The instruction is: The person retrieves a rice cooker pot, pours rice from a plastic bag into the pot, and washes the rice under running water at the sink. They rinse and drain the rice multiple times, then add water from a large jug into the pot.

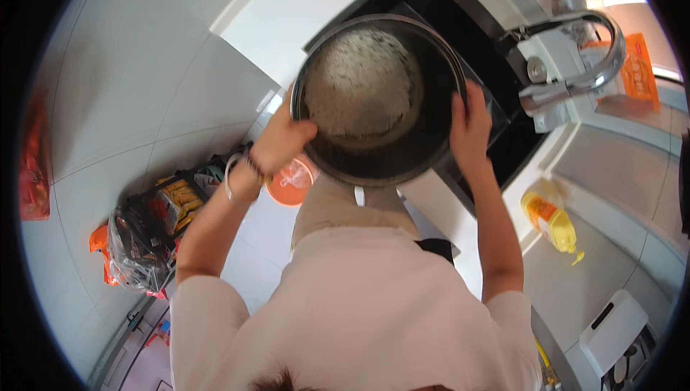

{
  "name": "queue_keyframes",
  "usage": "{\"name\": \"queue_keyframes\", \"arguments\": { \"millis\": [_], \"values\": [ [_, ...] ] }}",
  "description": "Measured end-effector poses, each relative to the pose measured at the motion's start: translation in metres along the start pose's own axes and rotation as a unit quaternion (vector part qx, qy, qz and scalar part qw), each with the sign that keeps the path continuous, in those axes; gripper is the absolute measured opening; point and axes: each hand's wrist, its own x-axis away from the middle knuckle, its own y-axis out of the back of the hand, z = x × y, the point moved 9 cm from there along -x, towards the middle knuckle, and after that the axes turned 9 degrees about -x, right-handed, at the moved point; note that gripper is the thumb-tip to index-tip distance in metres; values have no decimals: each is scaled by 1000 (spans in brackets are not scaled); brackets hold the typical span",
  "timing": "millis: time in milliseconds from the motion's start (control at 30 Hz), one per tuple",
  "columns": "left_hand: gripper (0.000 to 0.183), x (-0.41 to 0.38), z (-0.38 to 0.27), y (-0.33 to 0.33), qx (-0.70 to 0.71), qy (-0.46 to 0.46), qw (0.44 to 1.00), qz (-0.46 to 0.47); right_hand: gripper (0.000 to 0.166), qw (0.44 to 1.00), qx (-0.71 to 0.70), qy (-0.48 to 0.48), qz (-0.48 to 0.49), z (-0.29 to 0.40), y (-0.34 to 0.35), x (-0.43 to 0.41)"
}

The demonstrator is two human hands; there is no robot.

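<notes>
Between both hands I hold a dark round inner pot (431,137) with a pale metal rim. White rice grains (358,75) lie heaped toward its left side, and cloudy water seems to cover the lower part of the heap. My left hand (283,140) grips the left rim, its thumb over the edge; a beaded bracelet and a pale band circle that wrist. On the opposite side, my right hand (470,121) clasps the rim, slightly blurred. Beneath and behind the pot is a black sink (463,19), partly hidden by it.
A chrome faucet (598,75) arches at the sink's right. Past it stands an orange packet (639,73). A yellow detergent bottle (550,224) is on the right. An orange bin (291,181) sits on the floor, with filled plastic bags (143,245) by the left wall.
</notes>
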Motion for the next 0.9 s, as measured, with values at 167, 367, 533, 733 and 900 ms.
{"name": "queue_keyframes", "arguments": {
  "millis": [167, 367, 533, 733, 900],
  "values": [
    [40, 32, 10, 41, 130, 131, 981, 68, 20, 999, 27, 11, 35, 39, -52, -6],
    [41, 25, 7, 20, 111, 60, 992, 8, 21, 999, 22, 35, 30, 28, -45, -17],
    [37, 71, 42, 28, 310, 124, 942, -26, 15, 990, 24, 88, 106, 49, -84, -20],
    [35, 120, 88, -17, 316, 116, 934, -118, 20, 938, 188, 265, 123, 104, -80, 6],
    [34, 178, 113, -48, 377, 135, 893, -205, 38, 909, -72, -72, 404, 72, -187, 87]
  ]
}}
